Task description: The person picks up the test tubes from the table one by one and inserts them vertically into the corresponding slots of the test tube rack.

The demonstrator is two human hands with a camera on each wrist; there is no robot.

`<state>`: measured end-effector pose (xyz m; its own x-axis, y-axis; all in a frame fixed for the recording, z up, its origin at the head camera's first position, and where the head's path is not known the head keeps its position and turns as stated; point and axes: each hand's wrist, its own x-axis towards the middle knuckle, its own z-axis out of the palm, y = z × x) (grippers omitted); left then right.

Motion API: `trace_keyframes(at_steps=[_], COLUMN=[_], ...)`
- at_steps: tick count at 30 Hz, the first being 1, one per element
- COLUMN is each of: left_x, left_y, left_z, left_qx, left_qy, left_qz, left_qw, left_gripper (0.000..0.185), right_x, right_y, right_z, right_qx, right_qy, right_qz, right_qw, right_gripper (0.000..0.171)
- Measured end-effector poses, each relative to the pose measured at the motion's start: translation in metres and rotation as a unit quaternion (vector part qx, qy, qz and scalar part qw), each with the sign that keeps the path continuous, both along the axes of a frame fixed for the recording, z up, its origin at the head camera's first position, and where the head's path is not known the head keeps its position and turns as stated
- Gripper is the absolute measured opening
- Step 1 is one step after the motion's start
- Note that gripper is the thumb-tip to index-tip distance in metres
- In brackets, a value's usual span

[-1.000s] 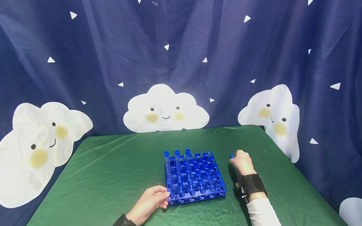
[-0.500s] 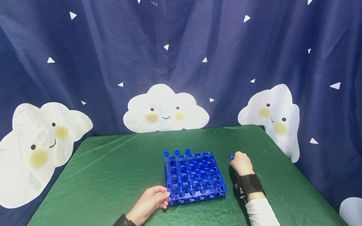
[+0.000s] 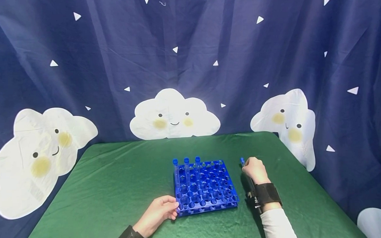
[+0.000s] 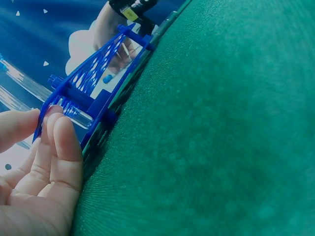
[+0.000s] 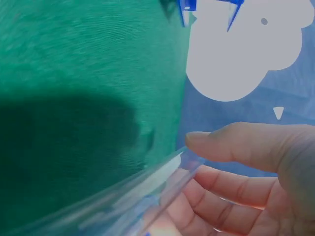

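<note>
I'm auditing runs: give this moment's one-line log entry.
left hand: pinches blue holed plastic rack | right hand: holds clear blue-capped tube | rack: three similar tubes standing

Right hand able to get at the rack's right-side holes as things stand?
Likely yes. The right hand is just right of the rack, with only green cloth seen between, and the three standing tubes sit toward its left. That hand holds a capped tube, though.

A blue plastic rack (image 3: pixel 207 206), pierced with round holes, stands flat on the green-covered bench (image 3: pixel 117 181). Three slender clear tubes with blue caps (image 3: pixel 187 171) stand upright in its left half; another clear blue-capped tube (image 5: pixel 147 191) is pinched in the right hand (image 3: pixel 256 171).
</note>
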<state>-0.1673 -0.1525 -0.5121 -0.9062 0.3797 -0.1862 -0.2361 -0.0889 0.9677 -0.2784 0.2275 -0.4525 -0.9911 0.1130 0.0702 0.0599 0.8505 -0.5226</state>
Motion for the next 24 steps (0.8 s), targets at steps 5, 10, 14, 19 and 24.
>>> trace_keyframes(at_steps=[5,10,14,19,24], left_x=[0.0,0.0,0.0,0.001,0.001], left_y=[0.0,0.0,0.0,0.0,0.0], left_z=[0.0,0.001,0.002,0.002,0.002], left_qx=[0.0,0.002,0.003,0.004,0.003], left_qy=[0.0,0.0,0.0,0.001,-0.001], left_qz=[0.0,-0.001,-0.002,-0.003,-0.002], left_qw=[1.0,1.0,1.0,1.0,1.0], left_gripper=[0.018,0.017,0.017,0.017,0.02], right_x=[0.002,0.004,0.007,0.013,0.019], right_y=[0.001,-0.002,-0.005,-0.012,-0.021], right_z=[0.009,0.018,0.028,0.044,0.056], right_qx=[-0.015,-0.024,-0.035,-0.055,-0.072], right_qy=[0.023,0.037,0.05,0.087,0.148], right_qz=[-0.008,-0.012,-0.01,-0.003,0.014], right_qw=[1.0,0.999,0.998,0.995,0.986], right_gripper=[0.008,0.017,0.022,0.02,0.018])
